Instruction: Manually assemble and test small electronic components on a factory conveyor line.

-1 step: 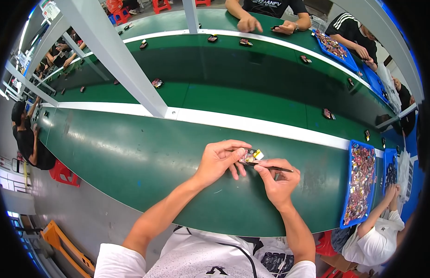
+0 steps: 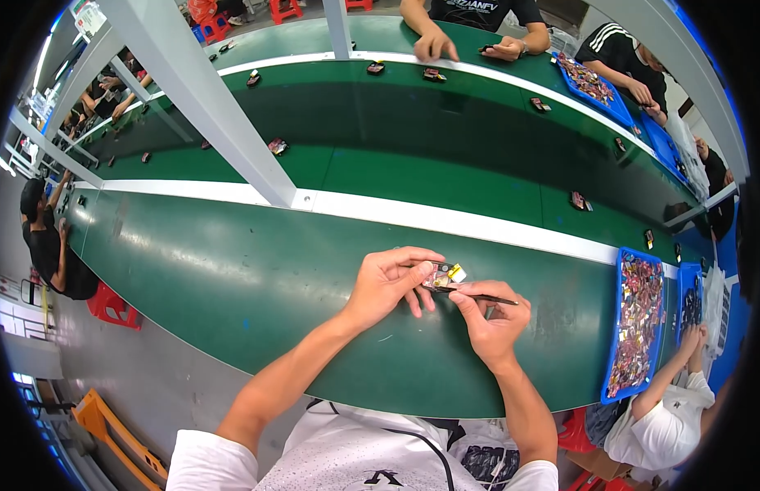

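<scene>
My left hand point(image 2: 388, 286) is closed on a small electronic assembly point(image 2: 440, 279), held above the green bench. It has a dark casing, with yellow and white parts at its right side. My right hand point(image 2: 494, 317) pinches a slim black pen-like tool point(image 2: 496, 299), perhaps tweezers. The tool's tip meets the assembly's lower edge, and fingers partly hide both things.
A blue tray point(image 2: 611, 360) heaped with small reddish parts stands to my right, with another blue tray point(image 2: 689, 278) beyond it. Past a white rail point(image 2: 445, 219), a green conveyor belt point(image 2: 380, 176) carries several scattered assemblies. A grey post point(image 2: 208, 106) rises at left. Co-workers sit around.
Across the belt, a co-worker's hand has shifted slightly left. My own hands, the assembly and the tool look unmoved.
</scene>
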A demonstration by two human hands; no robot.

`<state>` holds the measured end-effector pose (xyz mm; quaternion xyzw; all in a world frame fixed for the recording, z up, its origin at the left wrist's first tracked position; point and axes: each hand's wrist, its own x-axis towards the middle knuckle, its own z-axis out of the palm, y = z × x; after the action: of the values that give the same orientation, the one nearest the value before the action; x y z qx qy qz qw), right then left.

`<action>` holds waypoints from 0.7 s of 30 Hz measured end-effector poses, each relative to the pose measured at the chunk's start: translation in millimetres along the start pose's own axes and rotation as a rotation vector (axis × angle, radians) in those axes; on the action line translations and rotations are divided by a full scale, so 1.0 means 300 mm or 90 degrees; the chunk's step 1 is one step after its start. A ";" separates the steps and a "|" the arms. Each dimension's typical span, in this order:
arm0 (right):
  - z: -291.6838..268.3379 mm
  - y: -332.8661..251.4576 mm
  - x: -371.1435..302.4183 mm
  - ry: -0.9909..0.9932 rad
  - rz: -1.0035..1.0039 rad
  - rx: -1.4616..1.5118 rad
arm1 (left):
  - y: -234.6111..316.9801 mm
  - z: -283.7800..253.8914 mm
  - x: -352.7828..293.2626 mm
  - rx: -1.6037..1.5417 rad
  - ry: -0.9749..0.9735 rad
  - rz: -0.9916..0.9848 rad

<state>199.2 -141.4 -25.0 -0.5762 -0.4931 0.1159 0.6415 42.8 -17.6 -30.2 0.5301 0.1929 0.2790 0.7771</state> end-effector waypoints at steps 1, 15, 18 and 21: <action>0.001 -0.001 0.000 -0.005 -0.008 -0.001 | 0.000 0.000 0.000 0.000 0.001 0.001; -0.023 -0.002 0.005 -0.077 0.011 -0.028 | 0.002 -0.001 -0.004 0.001 0.012 -0.034; -0.013 0.004 0.005 -0.075 -0.008 -0.037 | 0.000 -0.001 -0.008 0.021 0.015 -0.039; 0.002 -0.002 0.005 -0.051 -0.011 -0.032 | 0.002 -0.001 -0.013 0.027 0.020 -0.049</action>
<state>199.2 -140.0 -23.7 -0.5825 -0.5262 0.1212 0.6076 39.5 -19.8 -29.9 0.5338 0.2314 0.2532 0.7729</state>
